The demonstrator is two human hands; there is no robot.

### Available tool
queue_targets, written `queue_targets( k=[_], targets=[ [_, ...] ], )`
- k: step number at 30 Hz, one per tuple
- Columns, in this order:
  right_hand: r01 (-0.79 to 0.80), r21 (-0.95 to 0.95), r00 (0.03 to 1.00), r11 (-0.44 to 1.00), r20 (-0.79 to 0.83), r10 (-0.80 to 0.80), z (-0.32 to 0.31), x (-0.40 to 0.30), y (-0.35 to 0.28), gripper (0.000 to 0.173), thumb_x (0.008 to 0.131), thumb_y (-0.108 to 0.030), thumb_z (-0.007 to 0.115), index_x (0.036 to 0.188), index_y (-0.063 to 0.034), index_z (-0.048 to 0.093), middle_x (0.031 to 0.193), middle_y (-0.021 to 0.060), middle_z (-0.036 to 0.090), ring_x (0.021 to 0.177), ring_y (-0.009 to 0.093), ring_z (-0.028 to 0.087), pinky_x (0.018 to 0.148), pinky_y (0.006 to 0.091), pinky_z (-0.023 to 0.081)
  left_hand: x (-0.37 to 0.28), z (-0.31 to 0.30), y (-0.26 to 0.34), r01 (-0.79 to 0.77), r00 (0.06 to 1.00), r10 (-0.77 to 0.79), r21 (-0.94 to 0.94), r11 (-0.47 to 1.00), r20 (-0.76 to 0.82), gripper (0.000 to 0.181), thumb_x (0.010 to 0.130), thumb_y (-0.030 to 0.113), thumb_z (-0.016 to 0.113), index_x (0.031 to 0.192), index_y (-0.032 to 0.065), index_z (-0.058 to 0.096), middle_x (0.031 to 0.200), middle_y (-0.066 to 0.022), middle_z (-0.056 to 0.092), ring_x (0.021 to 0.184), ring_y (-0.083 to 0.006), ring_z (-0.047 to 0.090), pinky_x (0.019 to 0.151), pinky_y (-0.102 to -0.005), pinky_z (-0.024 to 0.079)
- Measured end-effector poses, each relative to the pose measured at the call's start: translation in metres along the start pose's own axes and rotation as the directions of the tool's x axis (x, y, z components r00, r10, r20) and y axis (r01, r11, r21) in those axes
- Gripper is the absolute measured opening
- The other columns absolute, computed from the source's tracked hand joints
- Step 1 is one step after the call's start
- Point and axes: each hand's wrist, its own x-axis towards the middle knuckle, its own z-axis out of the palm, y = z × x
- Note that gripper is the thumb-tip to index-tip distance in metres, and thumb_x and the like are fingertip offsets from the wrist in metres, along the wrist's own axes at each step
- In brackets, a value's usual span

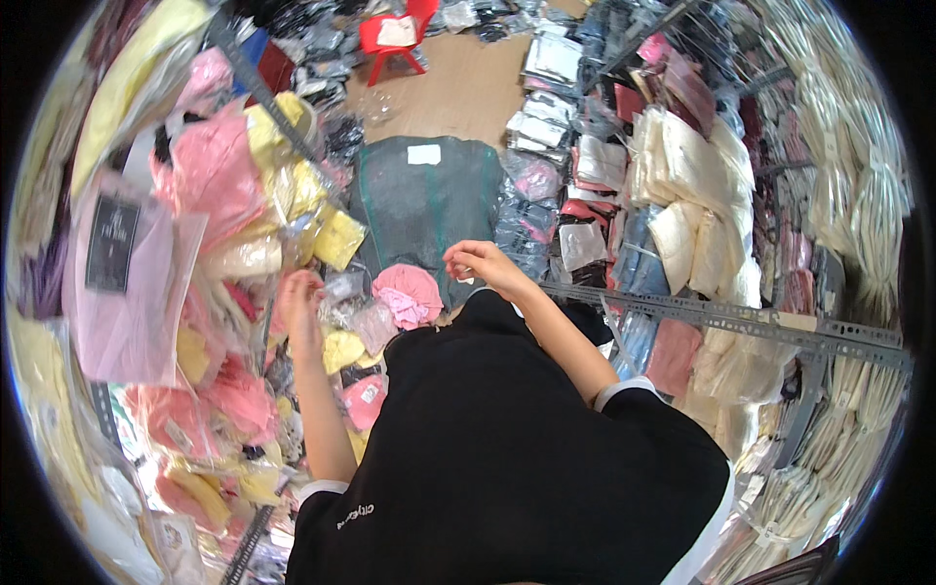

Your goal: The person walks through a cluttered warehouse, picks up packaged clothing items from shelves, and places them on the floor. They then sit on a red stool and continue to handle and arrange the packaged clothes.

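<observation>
My left hand (300, 296) is held out with loosely bent fingers beside bagged clothing on the left, and nothing shows in its grasp. My right hand (479, 265) hovers over the near end of a large dark green woven sack (431, 205), its fingers curled but apart and no item seen in them. A white label (424, 154) sits on the sack's far end. Between my hands lies a round pink cloth bundle (408, 292). Close by are a clear plastic packet (373, 324) and a yellow bagged piece (342, 351).
Metal shelving crosses on the right with a perforated rail (716, 311), holding stacks of cream bagged garments (680, 161). On the left, pink bagged clothes (216, 172) and a lilac packet (135, 285) bulge outward. A red plastic chair (395, 36) stands beyond the sack on the floor (461, 80).
</observation>
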Motion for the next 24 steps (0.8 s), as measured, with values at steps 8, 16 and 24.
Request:
queue_targets(
  k=[8, 16, 24],
  targets=[
    [0.04, 0.064, 0.999, 0.997, -0.016, -0.039, -0.135, 0.001, -0.01, 0.021, 0.095, -0.022, 0.051, 0.1, -0.0042, 0.062, 0.086, 0.0028, 0.064, 0.077, 0.01, 0.061, 0.07, 0.0233, 0.049, 0.038, 0.124, -0.009, -0.106, 0.994, 0.106, -0.037, 0.994, -0.006, 0.013, 0.093, 0.019, 0.056, 0.096, 0.0062, 0.058, 0.083, -0.0029, 0.058, 0.077, -0.0132, 0.057, 0.068, -0.0257, 0.046],
    [-0.126, -0.012, 0.992, 0.992, -0.008, 0.126, -0.297, 0.01, -0.059, 0.02, 0.094, -0.023, 0.052, 0.101, -0.0065, 0.062, 0.089, 0.0012, 0.064, 0.081, 0.01, 0.061, 0.071, 0.0233, 0.048, 0.036, 0.327, -0.157, 0.257, 0.944, -0.302, 0.277, 0.926, 0.133, 0.014, 0.093, 0.02, 0.056, 0.097, 0.0078, 0.061, 0.086, -0.0024, 0.062, 0.076, -0.0119, 0.062, 0.064, -0.0227, 0.048],
    [0.053, 0.141, 0.985, 0.989, -0.168, -0.029, -0.412, 0.054, -0.133, 0.023, 0.096, -0.023, 0.049, 0.105, -0.005, 0.061, 0.093, 0.0043, 0.065, 0.083, 0.012, 0.062, 0.074, 0.0244, 0.048, 0.113, 0.449, -0.158, 0.236, 0.946, -0.286, 0.275, 0.932, 0.155, 0.012, 0.094, 0.018, 0.054, 0.097, 0.0072, 0.059, 0.084, -0.0015, 0.06, 0.076, -0.0115, 0.061, 0.064, -0.0226, 0.049]
  ],
)
